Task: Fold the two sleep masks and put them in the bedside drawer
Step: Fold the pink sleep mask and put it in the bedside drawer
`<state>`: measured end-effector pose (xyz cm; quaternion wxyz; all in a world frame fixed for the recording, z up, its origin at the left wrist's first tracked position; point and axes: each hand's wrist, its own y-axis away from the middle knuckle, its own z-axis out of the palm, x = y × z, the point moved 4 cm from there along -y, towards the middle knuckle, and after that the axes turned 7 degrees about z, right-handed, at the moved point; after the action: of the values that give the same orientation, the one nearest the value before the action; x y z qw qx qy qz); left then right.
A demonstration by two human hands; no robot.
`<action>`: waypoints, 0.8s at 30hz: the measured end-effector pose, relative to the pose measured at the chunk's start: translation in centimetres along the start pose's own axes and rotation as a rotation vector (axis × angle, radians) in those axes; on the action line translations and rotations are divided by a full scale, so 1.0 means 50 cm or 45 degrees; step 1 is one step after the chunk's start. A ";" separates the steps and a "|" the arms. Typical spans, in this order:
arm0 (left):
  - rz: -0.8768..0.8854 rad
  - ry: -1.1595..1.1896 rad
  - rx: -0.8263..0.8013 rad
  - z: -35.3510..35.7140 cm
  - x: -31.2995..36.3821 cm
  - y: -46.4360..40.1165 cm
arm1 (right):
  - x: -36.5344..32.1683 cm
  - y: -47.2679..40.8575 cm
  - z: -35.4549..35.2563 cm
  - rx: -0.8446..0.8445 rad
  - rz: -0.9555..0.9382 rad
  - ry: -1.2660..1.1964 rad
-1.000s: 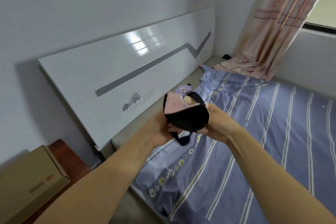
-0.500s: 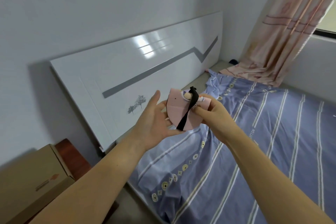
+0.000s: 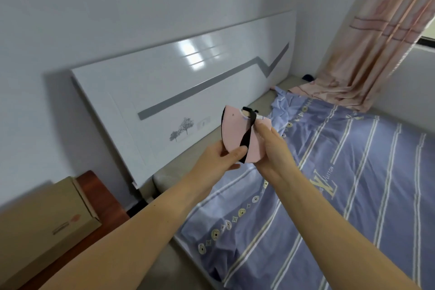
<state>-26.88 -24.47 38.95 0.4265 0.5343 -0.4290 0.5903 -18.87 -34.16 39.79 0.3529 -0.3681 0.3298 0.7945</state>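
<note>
A: Sleep mask, pink, folded over into a fan shape, held up in the air over the head end of the bed. Black strap runs down across its face.

B: Who has it?

A: Both hands. Left hand pinches the lower left edge, thumb on the front touching the strap end. Right hand grips the right side, fingertips up near the top where the strap wraps over.

B: So each grip is clenched on it?

A: Yes, both closed on the mask. Some black shows along its left rim and at the bottom.

B: Second mask?

A: Can't see one.

B: Around it?

A: Blue striped sheet below with a row of round motifs and large lettering. White glossy headboard behind, with a grey zigzag stripe and a small tree print, leaning on the grey wall. Pink curtain hangs at the far right, its hem bunched on the bed corner.

B: Left side?

A: Cardboard box sits on a reddish-brown wooden bedside unit, just beside the headboard's lower end. No drawer front visible from here. Frame is slightly blurred.
</note>
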 end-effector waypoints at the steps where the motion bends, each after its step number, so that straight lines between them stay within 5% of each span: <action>1: -0.021 -0.025 0.029 -0.007 -0.006 0.004 | 0.011 -0.002 0.010 -0.066 0.050 -0.052; 4: -0.077 -0.098 0.153 -0.046 -0.022 0.029 | 0.047 -0.006 0.040 -0.276 0.240 -0.092; 8: -0.236 -0.139 0.309 -0.121 -0.064 0.109 | 0.132 -0.020 0.076 -0.341 0.387 0.235; 17: -0.526 0.156 1.174 -0.270 -0.196 0.461 | 0.397 0.015 0.172 -0.544 0.825 0.423; 24: -0.686 0.751 1.673 -0.334 -0.348 0.701 | 0.582 0.062 0.130 -0.441 1.118 0.440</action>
<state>-63.88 -18.59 18.82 0.2472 0.5846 0.2864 0.7177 -37.62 -21.49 20.15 -0.1408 -0.3740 0.3704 0.8385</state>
